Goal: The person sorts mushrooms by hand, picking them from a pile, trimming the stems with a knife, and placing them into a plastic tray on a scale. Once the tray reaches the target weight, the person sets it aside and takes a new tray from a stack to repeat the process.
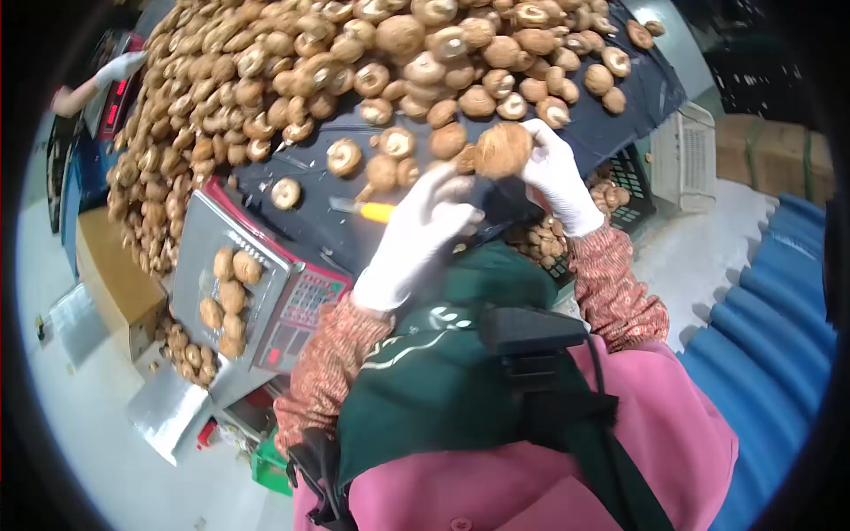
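Observation:
My right hand [558, 177], in a white glove, grips a large brown mushroom [503, 150] between thumb and fingers. My left hand [425, 226], also gloved in white, is just left of that mushroom with its fingers apart; a smaller mushroom [465, 159] shows near its fingertips, and contact is unclear. A knife with a yellow handle [376, 211] lies on the dark sheet [310, 226] beside my left hand. Loose mushrooms [343, 157] rest around it, in front of a big heap of mushrooms [292, 66].
A scale [190, 283] at the left holds several mushrooms. Below my right hand is a dark crate [630, 177] with mushrooms. Another person's gloved hand [121, 68] is at the upper left. A cardboard box [115, 265] and blue corrugated material [761, 327] flank the work area.

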`<move>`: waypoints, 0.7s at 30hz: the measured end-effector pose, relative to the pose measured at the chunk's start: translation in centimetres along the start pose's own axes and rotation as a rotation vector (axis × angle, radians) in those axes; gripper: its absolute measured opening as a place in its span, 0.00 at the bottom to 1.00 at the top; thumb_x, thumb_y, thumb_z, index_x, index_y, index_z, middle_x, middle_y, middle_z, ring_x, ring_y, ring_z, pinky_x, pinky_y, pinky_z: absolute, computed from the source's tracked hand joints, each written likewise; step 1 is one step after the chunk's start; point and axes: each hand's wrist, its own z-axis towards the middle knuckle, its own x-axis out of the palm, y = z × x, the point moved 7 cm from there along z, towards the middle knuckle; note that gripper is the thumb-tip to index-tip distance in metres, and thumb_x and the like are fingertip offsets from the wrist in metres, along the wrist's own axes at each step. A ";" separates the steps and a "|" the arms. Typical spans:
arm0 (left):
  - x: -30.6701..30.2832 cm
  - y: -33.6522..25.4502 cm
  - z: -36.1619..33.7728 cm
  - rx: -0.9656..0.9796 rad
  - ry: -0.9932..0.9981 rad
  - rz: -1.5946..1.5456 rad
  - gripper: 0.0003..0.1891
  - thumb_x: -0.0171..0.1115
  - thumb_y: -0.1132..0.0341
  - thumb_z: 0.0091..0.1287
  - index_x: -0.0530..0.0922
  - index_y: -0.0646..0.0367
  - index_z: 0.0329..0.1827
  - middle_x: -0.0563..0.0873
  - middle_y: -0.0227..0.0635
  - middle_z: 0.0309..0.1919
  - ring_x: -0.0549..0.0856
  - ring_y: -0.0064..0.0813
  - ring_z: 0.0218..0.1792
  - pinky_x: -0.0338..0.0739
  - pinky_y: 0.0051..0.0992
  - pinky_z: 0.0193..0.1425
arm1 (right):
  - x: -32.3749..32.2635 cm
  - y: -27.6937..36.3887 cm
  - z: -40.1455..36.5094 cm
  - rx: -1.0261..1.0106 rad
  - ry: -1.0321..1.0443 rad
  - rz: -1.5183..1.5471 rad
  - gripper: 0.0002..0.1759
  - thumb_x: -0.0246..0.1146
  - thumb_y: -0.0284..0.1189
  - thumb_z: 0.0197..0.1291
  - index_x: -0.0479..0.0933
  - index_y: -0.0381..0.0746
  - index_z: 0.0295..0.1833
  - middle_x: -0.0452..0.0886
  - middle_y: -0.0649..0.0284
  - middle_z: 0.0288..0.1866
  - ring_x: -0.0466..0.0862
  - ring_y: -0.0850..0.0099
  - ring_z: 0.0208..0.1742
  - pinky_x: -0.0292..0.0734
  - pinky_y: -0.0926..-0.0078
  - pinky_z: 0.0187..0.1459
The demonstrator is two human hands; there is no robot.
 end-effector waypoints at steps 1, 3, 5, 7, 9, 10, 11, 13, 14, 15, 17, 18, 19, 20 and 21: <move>0.7 -1.1 -0.2 0.084 -0.001 0.050 0.35 0.70 0.67 0.67 0.65 0.63 0.76 0.79 0.46 0.64 0.84 0.34 0.57 0.79 0.29 0.62 | 1.5 0.1 -0.2 -0.029 0.087 0.085 0.16 0.71 0.19 0.59 0.77 0.35 0.52 0.80 0.64 0.53 0.79 0.77 0.54 0.76 0.79 0.57; 1.7 -3.1 -0.7 0.246 -0.009 0.163 0.41 0.73 0.70 0.64 0.60 0.63 0.78 0.75 0.47 0.67 0.83 0.34 0.59 0.79 0.30 0.63 | 3.7 0.5 -0.7 -0.141 0.203 -0.138 0.17 0.72 0.18 0.57 0.76 0.35 0.51 0.78 0.61 0.59 0.77 0.74 0.61 0.74 0.74 0.62; 1.0 -4.1 -1.7 0.401 -0.104 0.415 0.43 0.74 0.73 0.62 0.59 0.65 0.78 0.74 0.45 0.68 0.79 0.33 0.64 0.75 0.32 0.68 | 5.0 0.0 -0.8 -0.165 0.240 -0.118 0.17 0.71 0.17 0.58 0.76 0.35 0.51 0.77 0.58 0.63 0.75 0.73 0.65 0.74 0.73 0.63; 0.4 -4.4 -2.3 0.480 -0.159 0.471 0.44 0.75 0.75 0.60 0.59 0.66 0.78 0.73 0.44 0.69 0.78 0.33 0.67 0.74 0.33 0.70 | 5.9 -0.1 -0.9 -0.145 0.209 -0.120 0.16 0.70 0.17 0.59 0.77 0.35 0.51 0.77 0.58 0.64 0.75 0.72 0.66 0.74 0.74 0.63; -0.6 -4.0 -2.6 0.499 -0.183 0.327 0.46 0.76 0.77 0.59 0.58 0.65 0.78 0.73 0.44 0.69 0.78 0.34 0.67 0.74 0.33 0.70 | 6.3 -0.5 -1.1 -0.037 0.190 -0.183 0.16 0.67 0.20 0.64 0.78 0.35 0.57 0.79 0.59 0.63 0.78 0.73 0.63 0.75 0.76 0.61; -0.6 -4.3 -3.1 0.485 -0.216 0.278 0.45 0.75 0.80 0.58 0.59 0.65 0.78 0.73 0.44 0.69 0.78 0.33 0.67 0.75 0.32 0.70 | 6.2 -0.7 -1.2 0.032 0.182 -0.212 0.17 0.65 0.21 0.65 0.78 0.34 0.59 0.79 0.60 0.63 0.78 0.73 0.62 0.76 0.76 0.61; -0.8 -4.4 -3.3 0.505 -0.233 0.287 0.45 0.75 0.80 0.58 0.59 0.65 0.78 0.73 0.44 0.69 0.78 0.33 0.67 0.75 0.32 0.70 | 6.3 -1.1 -1.2 0.098 0.173 -0.243 0.17 0.64 0.23 0.66 0.78 0.34 0.60 0.79 0.60 0.62 0.79 0.74 0.61 0.76 0.77 0.60; -1.4 -4.6 -3.8 0.547 -0.268 0.305 0.45 0.75 0.81 0.58 0.59 0.65 0.78 0.74 0.45 0.68 0.78 0.32 0.66 0.75 0.31 0.70 | 7.0 -0.7 -1.6 0.076 0.178 -0.167 0.22 0.62 0.24 0.67 0.75 0.33 0.66 0.81 0.61 0.59 0.80 0.75 0.58 0.77 0.77 0.59; -1.3 -4.8 -4.2 0.572 -0.262 0.300 0.44 0.75 0.81 0.58 0.59 0.66 0.77 0.74 0.45 0.68 0.78 0.32 0.67 0.76 0.31 0.70 | 7.5 -0.6 -1.9 0.097 0.180 -0.103 0.22 0.62 0.23 0.67 0.74 0.32 0.66 0.81 0.61 0.58 0.80 0.75 0.57 0.77 0.77 0.59; -1.4 -4.9 -4.4 0.588 -0.261 0.303 0.44 0.75 0.81 0.58 0.59 0.66 0.77 0.74 0.45 0.67 0.78 0.32 0.67 0.76 0.31 0.70 | 7.9 -0.6 -2.1 0.119 0.183 -0.039 0.23 0.62 0.23 0.67 0.73 0.32 0.67 0.81 0.61 0.57 0.80 0.75 0.57 0.77 0.77 0.59; -1.9 -5.0 -4.9 0.616 -0.262 0.313 0.44 0.75 0.81 0.58 0.60 0.65 0.77 0.75 0.45 0.67 0.78 0.32 0.67 0.76 0.31 0.69 | 8.7 -0.8 -2.1 0.106 0.192 -0.030 0.25 0.64 0.23 0.66 0.72 0.32 0.68 0.80 0.61 0.55 0.79 0.76 0.57 0.76 0.77 0.60; -2.4 -4.8 -5.2 0.632 -0.280 0.363 0.43 0.76 0.79 0.57 0.62 0.64 0.76 0.74 0.45 0.67 0.78 0.33 0.66 0.76 0.31 0.69 | 9.2 -0.7 -2.2 0.117 0.197 -0.030 0.24 0.64 0.23 0.66 0.72 0.32 0.67 0.80 0.61 0.56 0.79 0.75 0.58 0.75 0.76 0.61; -3.0 -4.6 -5.3 0.648 -0.300 0.413 0.42 0.77 0.77 0.56 0.64 0.62 0.75 0.74 0.44 0.68 0.78 0.34 0.66 0.76 0.31 0.69 | 9.7 -0.6 -2.3 0.128 0.204 -0.030 0.24 0.65 0.23 0.66 0.72 0.32 0.67 0.80 0.62 0.56 0.79 0.75 0.58 0.75 0.76 0.61; -3.5 -4.5 -5.6 0.662 -0.323 0.463 0.41 0.77 0.76 0.56 0.66 0.61 0.74 0.74 0.44 0.69 0.79 0.35 0.66 0.76 0.32 0.69 | 9.9 -0.8 -2.3 0.137 0.196 -0.021 0.24 0.65 0.23 0.66 0.72 0.32 0.67 0.80 0.62 0.56 0.79 0.76 0.58 0.75 0.76 0.61; -3.5 -4.9 -6.2 0.739 -0.342 0.557 0.41 0.78 0.74 0.55 0.67 0.61 0.73 0.74 0.45 0.68 0.79 0.37 0.66 0.76 0.32 0.69 | 10.0 -1.1 -2.4 0.147 0.193 -0.010 0.24 0.65 0.22 0.65 0.72 0.32 0.66 0.80 0.62 0.56 0.79 0.76 0.58 0.75 0.76 0.61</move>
